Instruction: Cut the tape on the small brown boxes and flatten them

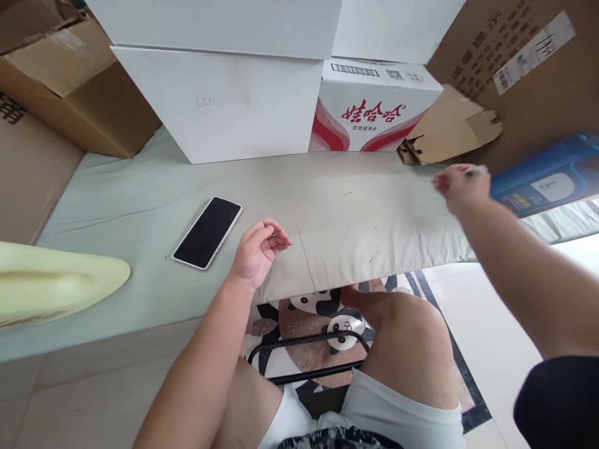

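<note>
My left hand (262,251) hovers over the front of the cloth-covered surface (337,206), palm turned inward, fingers loosely curved and apart, with nothing in it. Just to its left lies a smartphone (208,233) with a dark screen and a pale rim. Toward the right end, my right hand (463,187) is raised and smeared by motion, its fingers curled closed. Something small, pale and dark (478,171) shows at its far side; what it is I cannot make out. A blue container with a white label (552,178) is right beside that hand.
White boxes (234,103) and a red-and-white water carton (374,112) line the back. Brown cardboard boxes stand at the left (93,93) and right (528,100). A pale yellow curved object (60,280) juts in from the left. Below, a black metal bar (309,340) crosses between my legs.
</note>
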Tool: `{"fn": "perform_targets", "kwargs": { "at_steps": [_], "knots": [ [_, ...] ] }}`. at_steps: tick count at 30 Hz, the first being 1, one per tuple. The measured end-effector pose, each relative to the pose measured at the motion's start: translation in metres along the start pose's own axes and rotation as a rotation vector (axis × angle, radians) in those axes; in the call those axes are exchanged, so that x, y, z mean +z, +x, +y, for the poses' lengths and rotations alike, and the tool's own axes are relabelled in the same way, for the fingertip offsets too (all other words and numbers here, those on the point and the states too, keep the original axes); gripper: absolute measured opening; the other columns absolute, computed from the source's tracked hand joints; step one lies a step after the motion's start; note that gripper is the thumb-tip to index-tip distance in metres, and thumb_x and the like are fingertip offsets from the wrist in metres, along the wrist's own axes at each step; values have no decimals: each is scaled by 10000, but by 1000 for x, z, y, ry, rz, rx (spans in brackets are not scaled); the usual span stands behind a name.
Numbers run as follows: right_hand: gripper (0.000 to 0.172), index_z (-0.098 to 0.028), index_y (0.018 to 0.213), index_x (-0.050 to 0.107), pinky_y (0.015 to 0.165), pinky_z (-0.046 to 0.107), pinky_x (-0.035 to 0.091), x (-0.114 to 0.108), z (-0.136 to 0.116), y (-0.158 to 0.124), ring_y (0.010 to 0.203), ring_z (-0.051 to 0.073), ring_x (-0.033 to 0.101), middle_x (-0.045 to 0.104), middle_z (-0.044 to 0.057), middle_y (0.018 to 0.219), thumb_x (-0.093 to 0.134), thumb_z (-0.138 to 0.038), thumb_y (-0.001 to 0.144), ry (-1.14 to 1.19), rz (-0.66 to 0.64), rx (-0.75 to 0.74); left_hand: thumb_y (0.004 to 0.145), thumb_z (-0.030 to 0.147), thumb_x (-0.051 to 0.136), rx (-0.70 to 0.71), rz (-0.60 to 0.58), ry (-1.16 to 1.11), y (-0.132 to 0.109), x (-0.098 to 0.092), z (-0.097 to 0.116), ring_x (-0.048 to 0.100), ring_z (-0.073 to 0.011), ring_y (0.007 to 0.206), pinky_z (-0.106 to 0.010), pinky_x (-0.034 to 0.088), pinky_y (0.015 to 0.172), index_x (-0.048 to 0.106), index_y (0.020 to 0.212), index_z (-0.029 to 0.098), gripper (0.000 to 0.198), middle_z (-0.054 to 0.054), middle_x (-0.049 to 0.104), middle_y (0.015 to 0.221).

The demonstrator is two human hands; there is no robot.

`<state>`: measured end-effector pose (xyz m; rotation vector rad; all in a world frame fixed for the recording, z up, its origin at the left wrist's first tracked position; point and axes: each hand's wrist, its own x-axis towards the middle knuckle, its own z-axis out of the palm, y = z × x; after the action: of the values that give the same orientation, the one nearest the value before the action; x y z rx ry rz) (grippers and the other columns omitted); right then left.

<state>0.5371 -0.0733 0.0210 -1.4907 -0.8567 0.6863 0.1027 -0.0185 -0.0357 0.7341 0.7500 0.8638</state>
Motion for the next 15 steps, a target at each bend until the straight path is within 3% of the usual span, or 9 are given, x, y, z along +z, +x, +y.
{"fn": "perform_targets", "kwargs": {
  "at_steps": [3,6,7,9,10,12,14,15],
  "knots": [
    [477,-281,898,425,488,257,388,47,29,-61,547,136,570,615,-66,641,846,-369,692,-245,-15,-38,763,427,815,-141,-95,85,-3,0,-3,707,-153,724,-271,583,699,678,805,179,286,-35,722,809],
    [430,-250,989,515,619,317,474,110,50,-125,654,185,648,766,30,880,808,-271,676,-446,-214,-45,789,571,830,-344,-254,216,-13,13,-17,716,-209,947,-313,614,761,716,946,170,445,-107,732,1090],
    [397,-242,1019,550,649,329,478,130,53,-141,665,188,646,780,44,937,783,-261,698,-494,-290,-52,806,557,836,-408,-309,267,-17,19,-22,709,-218,1007,-325,620,787,712,1048,178,467,-118,716,1171],
    [347,-232,1079,584,685,340,487,160,52,-162,689,203,650,780,51,931,712,-230,757,-555,-417,-67,823,435,865,-445,-391,381,-24,31,-32,711,-176,890,-281,596,717,655,1188,198,483,-88,707,1104],
    [394,-232,1151,587,709,345,497,168,50,-168,721,207,663,785,59,978,673,-187,770,-567,-466,-75,820,360,876,-428,-393,461,-28,36,-35,674,-129,723,-234,535,604,631,1180,193,466,-44,688,968],
    [556,-239,1355,528,766,359,519,172,46,-181,826,220,700,775,92,1139,579,-120,814,-590,-518,-110,925,261,760,-379,-338,576,-34,39,-37,446,-45,472,-188,338,449,626,1115,173,249,36,577,724],
    [568,-221,1466,462,818,381,530,162,43,-208,945,237,716,731,145,1266,458,-103,910,-625,-575,-187,1005,191,614,-296,-193,649,-41,37,-34,380,-44,452,-183,271,434,638,996,155,44,58,479,622],
    [503,-199,1453,486,830,386,532,155,44,-230,985,243,716,723,165,1265,387,-115,967,-647,-631,-242,1015,170,584,-260,-122,659,-45,34,-32,369,-45,457,-180,257,434,623,959,156,69,65,448,611]
  ]
}}
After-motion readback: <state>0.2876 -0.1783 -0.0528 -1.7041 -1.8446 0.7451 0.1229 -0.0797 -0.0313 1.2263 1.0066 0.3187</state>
